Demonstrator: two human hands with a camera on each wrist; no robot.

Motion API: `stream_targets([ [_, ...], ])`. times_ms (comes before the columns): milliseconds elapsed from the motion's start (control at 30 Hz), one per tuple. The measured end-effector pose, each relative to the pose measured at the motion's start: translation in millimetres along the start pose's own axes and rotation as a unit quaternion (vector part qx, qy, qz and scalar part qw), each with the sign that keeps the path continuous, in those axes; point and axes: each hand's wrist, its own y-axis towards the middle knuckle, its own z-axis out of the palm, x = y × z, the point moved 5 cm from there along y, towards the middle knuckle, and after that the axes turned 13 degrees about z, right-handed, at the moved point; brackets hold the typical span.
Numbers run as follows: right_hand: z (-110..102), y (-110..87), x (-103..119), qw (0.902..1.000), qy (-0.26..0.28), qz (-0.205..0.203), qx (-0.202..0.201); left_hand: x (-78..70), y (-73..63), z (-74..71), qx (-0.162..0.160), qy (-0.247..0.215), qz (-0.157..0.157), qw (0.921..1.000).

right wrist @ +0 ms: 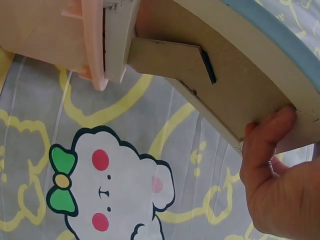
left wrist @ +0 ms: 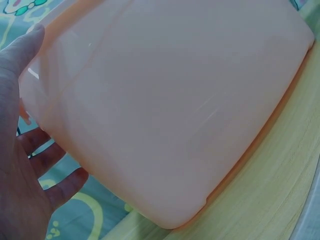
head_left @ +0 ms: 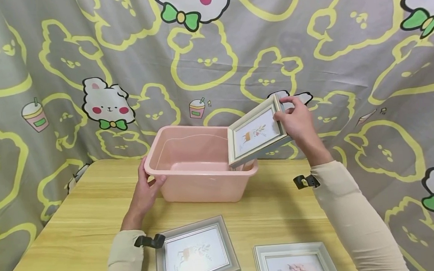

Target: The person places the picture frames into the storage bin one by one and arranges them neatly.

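A pink plastic bin (head_left: 205, 188) stands on the table, and my left hand (head_left: 144, 196) grips its left front corner, thumb on the front and fingers along the left side. In the left wrist view, the bin's wall (left wrist: 170, 110) fills most of the picture beside the left hand (left wrist: 30, 165). My right hand (head_left: 299, 120) pinches the upper right edge of a cream picture frame (head_left: 233, 149), tilted over the bin's right end with its lower corner inside the rim. From the right wrist, the brown backing (right wrist: 235, 75) with its stand shows above the right hand (right wrist: 282, 175).
Two more picture frames lie face up on the wooden table (head_left: 105, 200): a grey-beige frame (head_left: 229, 250) in front of the bin and a pale frame (head_left: 261, 257) to its right, cut off by the view's lower edge. A patterned curtain (head_left: 213, 69) hangs behind the table.
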Motion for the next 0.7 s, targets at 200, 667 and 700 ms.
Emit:
stream_targets([
  [200,5.7,-4.9,6.0,0.9977,-0.063,-0.014,-0.022,1.3,0.6,1.2,-0.002,-0.009,-0.005,0.9999],
  [667,34.8,-10.6,14.6,0.9896,-0.138,-0.029,-0.026,0.0,0.0,0.5,0.0,-0.006,-0.004,1.0],
  [700,37.2,-10.5,14.8,0.9891,-0.142,-0.031,-0.026,0.3,-0.4,0.4,0.0,-0.005,-0.004,1.0],
])
